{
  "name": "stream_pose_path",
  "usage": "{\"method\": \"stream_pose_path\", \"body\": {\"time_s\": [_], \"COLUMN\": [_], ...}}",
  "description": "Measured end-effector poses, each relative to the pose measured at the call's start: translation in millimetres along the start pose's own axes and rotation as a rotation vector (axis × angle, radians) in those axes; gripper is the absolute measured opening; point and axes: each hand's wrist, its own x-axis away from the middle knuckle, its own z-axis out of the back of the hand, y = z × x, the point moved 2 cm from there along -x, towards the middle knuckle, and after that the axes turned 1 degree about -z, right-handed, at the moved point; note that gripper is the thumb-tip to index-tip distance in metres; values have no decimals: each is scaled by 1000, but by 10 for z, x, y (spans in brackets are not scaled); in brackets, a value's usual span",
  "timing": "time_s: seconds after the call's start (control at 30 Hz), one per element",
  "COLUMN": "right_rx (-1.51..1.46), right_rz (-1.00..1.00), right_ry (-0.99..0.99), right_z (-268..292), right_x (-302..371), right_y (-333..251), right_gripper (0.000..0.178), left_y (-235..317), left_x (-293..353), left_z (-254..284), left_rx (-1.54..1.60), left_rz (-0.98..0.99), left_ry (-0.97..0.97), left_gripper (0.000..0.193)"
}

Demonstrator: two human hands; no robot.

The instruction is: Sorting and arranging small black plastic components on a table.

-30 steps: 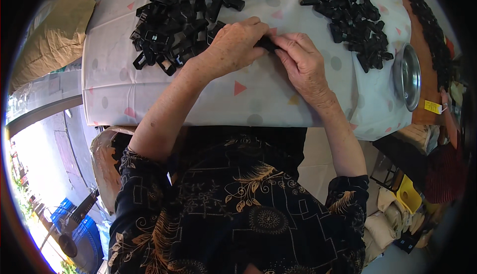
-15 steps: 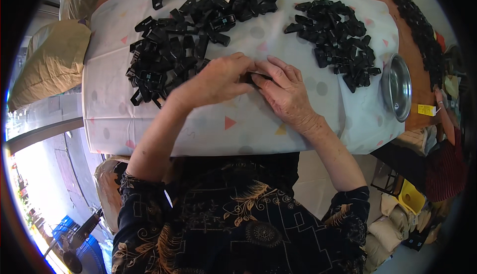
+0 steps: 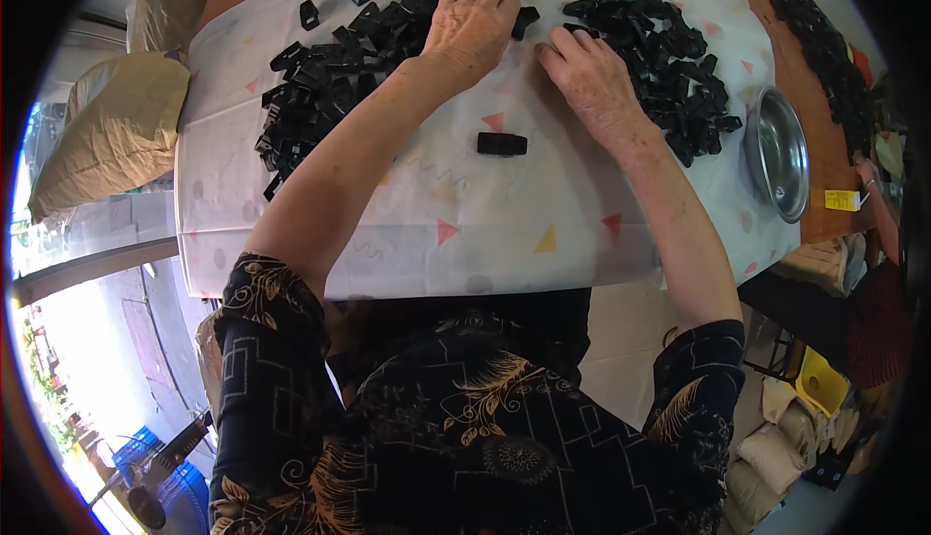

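Observation:
My left hand reaches over the far right part of the left pile of small black plastic parts. Its fingers are apart and bent down onto the parts; no grip on any one of them shows. At the left edge of a second pile of black parts is my right hand. The thumb stands off from the fingers there, and the fingertips lie against the pile. Between my forearms, a single black plastic part lies on the patterned white tablecloth.
A metal bowl stands at the table's right edge. Farther right, more black parts run along a brown table, where another person's hand shows beside a yellow label. Brown wrapped bags lean at the left.
My hands were together over the middle of the table and have moved apart and away from me, one to each pile. A single black part now lies where they were.

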Motion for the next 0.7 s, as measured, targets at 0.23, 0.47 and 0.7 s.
{"method": "stream_pose_path", "body": {"time_s": [0.23,0.47,0.7], "right_rx": [-544,-589,-538], "right_rz": [-376,-380,-302], "right_ry": [166,259,224], "right_z": [100,131,122], "right_x": [182,216,249], "right_y": [-92,-99,-123], "right_gripper": [25,39,35], "left_y": [151,172,57], "left_x": [214,255,363], "left_z": [231,157,298], "left_rx": [271,882,773], "left_rz": [47,346,436], "left_ry": [3,-128,-96], "left_gripper": [19,19,26]}}
